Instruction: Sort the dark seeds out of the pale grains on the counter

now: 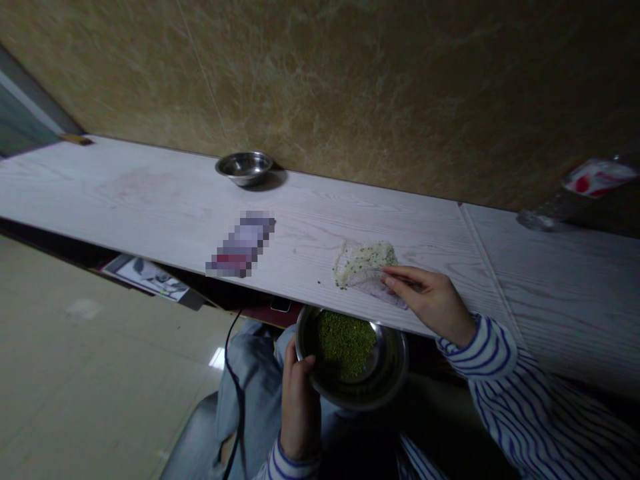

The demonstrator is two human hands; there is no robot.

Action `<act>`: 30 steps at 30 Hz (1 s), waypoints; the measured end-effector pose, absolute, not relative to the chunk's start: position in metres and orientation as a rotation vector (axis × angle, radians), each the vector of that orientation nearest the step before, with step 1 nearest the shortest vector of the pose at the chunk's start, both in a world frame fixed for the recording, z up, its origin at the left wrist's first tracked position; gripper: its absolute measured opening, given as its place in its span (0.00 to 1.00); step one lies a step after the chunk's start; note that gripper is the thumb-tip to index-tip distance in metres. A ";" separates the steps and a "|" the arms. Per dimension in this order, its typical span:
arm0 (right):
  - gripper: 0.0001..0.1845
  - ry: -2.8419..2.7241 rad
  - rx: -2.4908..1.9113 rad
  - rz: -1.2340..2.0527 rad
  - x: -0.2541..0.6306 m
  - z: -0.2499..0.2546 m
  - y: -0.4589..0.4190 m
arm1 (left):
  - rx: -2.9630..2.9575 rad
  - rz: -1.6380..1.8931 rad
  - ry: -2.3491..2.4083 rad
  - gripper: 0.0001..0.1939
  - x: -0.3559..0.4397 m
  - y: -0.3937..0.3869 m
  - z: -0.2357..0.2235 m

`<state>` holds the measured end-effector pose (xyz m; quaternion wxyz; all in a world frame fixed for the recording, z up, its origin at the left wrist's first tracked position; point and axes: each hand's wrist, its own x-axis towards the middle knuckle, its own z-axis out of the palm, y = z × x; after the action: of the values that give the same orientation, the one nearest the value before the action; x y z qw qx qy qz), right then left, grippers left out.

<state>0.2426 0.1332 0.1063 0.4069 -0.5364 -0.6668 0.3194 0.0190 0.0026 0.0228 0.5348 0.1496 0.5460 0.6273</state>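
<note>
My left hand grips the near left rim of a large metal bowl, held over my lap just below the table's front edge. Small green beans, like mung beans, lie in the bowl, mostly toward its left side. On the table, my right hand pinches a thin clear plastic piece between thumb and fingers. The plastic stands against the near side of a patch of white grains dotted with green beans. A few beans lie loose beside it.
A smaller metal bowl stands at the back by the wall. A blurred-out phone-like object lies left of the grains. A clear bottle with a red and white label is at the far right. A black cable hangs by my leg.
</note>
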 end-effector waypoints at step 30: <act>0.14 -1.663 -1.357 0.830 0.235 0.104 0.124 | 0.355 1.494 1.311 0.30 0.019 0.002 0.020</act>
<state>0.2353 0.1239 0.1038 0.4078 -0.5385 -0.6598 0.3291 0.0186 0.0023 0.0204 0.5323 0.1488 0.5496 0.6264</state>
